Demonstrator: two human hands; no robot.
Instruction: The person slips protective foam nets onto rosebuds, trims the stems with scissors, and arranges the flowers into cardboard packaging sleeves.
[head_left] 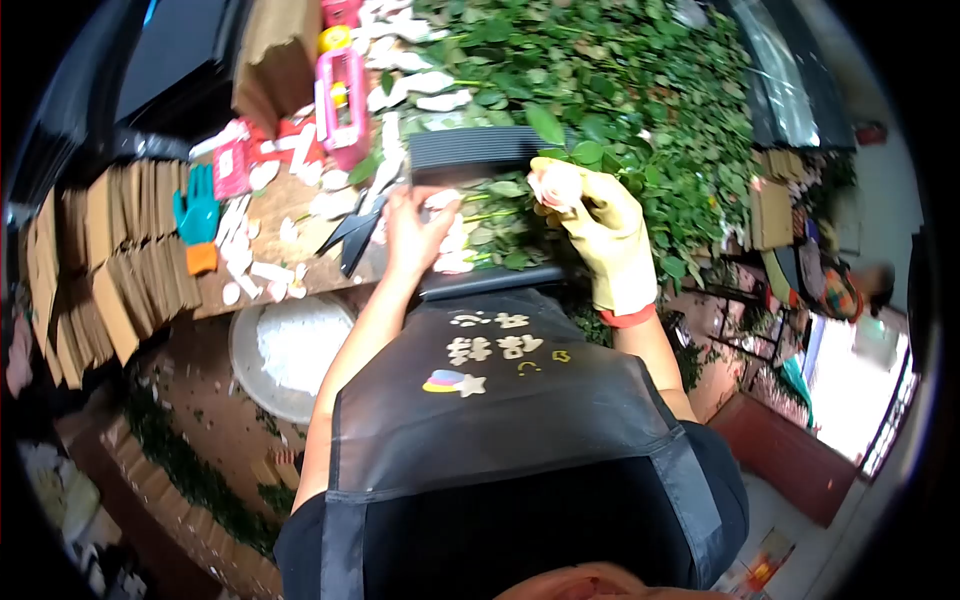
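In my right hand (608,235), which wears a pale yellow glove, a pale pink rose (556,187) is pinched by the fingers just under its bloom. My bare left hand (415,232) rests by the rose heads at the left end of a row of leafy rose stems (495,222); its thumb and fingers are apart. Those stems lie between a black ribbed wall (480,147) and a black padded edge (492,283) close to my apron. Left of my left hand lie scissors (352,236) with black handles.
A large heap of leafy stems (620,80) covers the table's back right. Pink plastic basket (342,105), teal glove (197,205) and scattered white-pink wrapped pieces (240,245) lie leftward. Folded cardboard (115,250) stands at far left. Below the table edge sits a white-filled tub (290,350).
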